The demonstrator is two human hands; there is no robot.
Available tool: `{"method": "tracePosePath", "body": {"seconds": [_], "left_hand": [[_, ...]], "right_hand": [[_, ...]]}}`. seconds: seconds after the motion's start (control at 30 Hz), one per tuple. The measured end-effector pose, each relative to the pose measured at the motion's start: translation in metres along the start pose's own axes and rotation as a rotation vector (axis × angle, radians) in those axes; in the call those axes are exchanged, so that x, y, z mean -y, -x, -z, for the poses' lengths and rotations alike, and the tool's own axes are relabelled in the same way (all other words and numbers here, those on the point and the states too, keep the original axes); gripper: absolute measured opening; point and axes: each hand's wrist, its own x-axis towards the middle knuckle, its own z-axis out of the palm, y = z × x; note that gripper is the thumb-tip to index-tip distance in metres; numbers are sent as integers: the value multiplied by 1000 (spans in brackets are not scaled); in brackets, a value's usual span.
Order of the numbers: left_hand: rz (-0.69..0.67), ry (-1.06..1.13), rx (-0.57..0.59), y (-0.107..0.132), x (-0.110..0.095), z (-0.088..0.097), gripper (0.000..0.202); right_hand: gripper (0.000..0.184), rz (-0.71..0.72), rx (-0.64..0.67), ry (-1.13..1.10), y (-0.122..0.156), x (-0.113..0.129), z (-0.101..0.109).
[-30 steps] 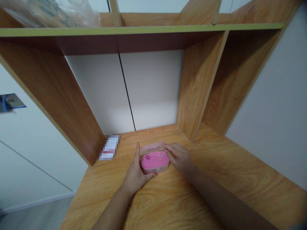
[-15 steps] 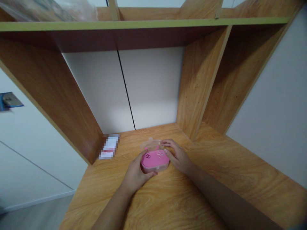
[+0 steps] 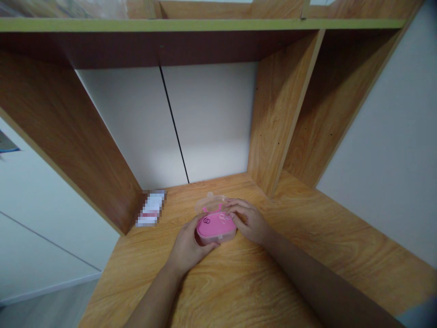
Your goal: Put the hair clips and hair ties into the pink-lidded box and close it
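A small oval plastic case (image 3: 221,238) rests on the desk, its clear hinged lid (image 3: 209,200) opened back. The case has a pink inside surface (image 3: 213,228). On that surface lie thin dark loops (image 3: 206,220) at the left and whitish loops (image 3: 223,219) at the right. My left hand (image 3: 187,243) grips the case's left end, thumb along the front and fingers behind. Over the right end, my right hand (image 3: 251,222) has its thumb and fingers bent together by the whitish loops; what they pinch, if anything, is too small to make out.
The wooden desk (image 3: 218,287) runs under both arms. A blurred-out white item (image 3: 150,212) lies at the back left, beside a wooden side panel (image 3: 85,136). An upright divider (image 3: 283,114) stands at the back right, and a shelf (image 3: 191,25) spans above.
The view has shifted slightly, so everything sits a little further left and up. My right fingers have drawn closer together over the whitish loops. My left hand keeps its grip.
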Motion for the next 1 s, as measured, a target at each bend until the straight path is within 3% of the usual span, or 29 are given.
{"method": "tracePosePath", "body": {"seconds": [0.6,0.8,1.0], "left_hand": [[-24,-10,-12,0,1,-2,77],[-26,2,-18,0,2,-1,77],[-10,2,0,1,4,-2,80]], "right_hand": [[25,64,-6,52,0,2,-1],[13,-100,-86,142,-3,1,2],[10,-210,-31,136,-2,-4,3]]}}
